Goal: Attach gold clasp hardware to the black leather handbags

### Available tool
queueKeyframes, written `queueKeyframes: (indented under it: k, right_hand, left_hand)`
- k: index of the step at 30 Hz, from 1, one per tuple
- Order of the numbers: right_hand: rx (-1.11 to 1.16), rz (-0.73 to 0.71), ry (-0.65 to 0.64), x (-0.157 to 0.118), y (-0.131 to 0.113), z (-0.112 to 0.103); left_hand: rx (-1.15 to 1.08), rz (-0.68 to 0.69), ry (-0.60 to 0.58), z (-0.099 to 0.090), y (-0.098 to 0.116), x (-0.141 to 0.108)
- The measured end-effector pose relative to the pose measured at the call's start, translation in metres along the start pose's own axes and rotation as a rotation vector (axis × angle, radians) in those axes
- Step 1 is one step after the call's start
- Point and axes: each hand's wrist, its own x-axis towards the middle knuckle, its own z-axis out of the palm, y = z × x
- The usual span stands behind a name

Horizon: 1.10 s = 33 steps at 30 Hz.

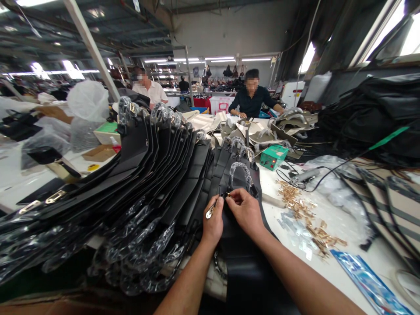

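Observation:
My left hand (213, 221) is closed on a narrow black strap, with a shiny gold-coloured metal fitting (210, 212) sticking out beside the thumb. Close to it, my right hand (244, 210) pinches a small gold-coloured metal piece (229, 194) between thumb and forefinger. Both hands are over a black bag panel (241, 258). Just beyond the fingers stands a plastic-wrapped handle (239, 170). The fingers partly cover where the small piece meets the strap.
Many black bag panels (157, 170) with wrapped handles are stacked at left. Gold-coloured fittings (295, 201) and clear plates (298, 234) lie on the white table (272, 218) at right, near a green control box (274, 156) and a blue packet (367, 280). Two people work opposite.

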Motion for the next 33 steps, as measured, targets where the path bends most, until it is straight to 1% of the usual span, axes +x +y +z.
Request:
queueKeyframes:
  k: [2,7,12,15,18,20,23,27,30,33]
  right_hand:
    - [0.021,0.010,-0.013,0.001,0.000,0.001]
    - [0.018,-0.027,-0.076,0.004,0.000,0.000]
    - [0.022,-0.017,-0.172,0.010,-0.003,-0.005]
    - [-0.013,-0.037,-0.214,0.013,-0.005,-0.007]
    - [-0.035,-0.064,-0.249,0.015,-0.006,-0.008]
    - [-0.044,-0.067,-0.265,0.016,-0.007,-0.008]
    - [-0.030,-0.031,-0.233,0.013,-0.007,-0.007]
    - [0.106,0.050,-0.148,0.004,-0.005,-0.005]
    - [0.178,0.047,-0.106,-0.002,-0.003,-0.003]
    - [0.155,0.044,-0.074,-0.003,-0.003,0.000]
  left_hand:
    - [-0.009,-0.005,0.002,0.000,-0.002,0.000]
    - [-0.011,-0.031,0.011,-0.001,-0.007,-0.001]
    - [0.000,-0.033,0.017,-0.002,-0.013,-0.001]
    - [0.007,-0.035,0.026,-0.003,-0.015,-0.001]
    - [0.004,-0.022,0.020,-0.005,-0.015,-0.001]
    - [-0.002,0.006,-0.003,-0.005,-0.013,-0.002]
    - [-0.012,0.033,-0.039,-0.006,-0.011,-0.002]
    - [-0.018,0.009,-0.034,-0.006,-0.009,-0.002]
    - [-0.048,0.021,-0.050,-0.006,-0.010,-0.001]
    - [-0.068,0.014,-0.052,-0.006,-0.011,-0.001]
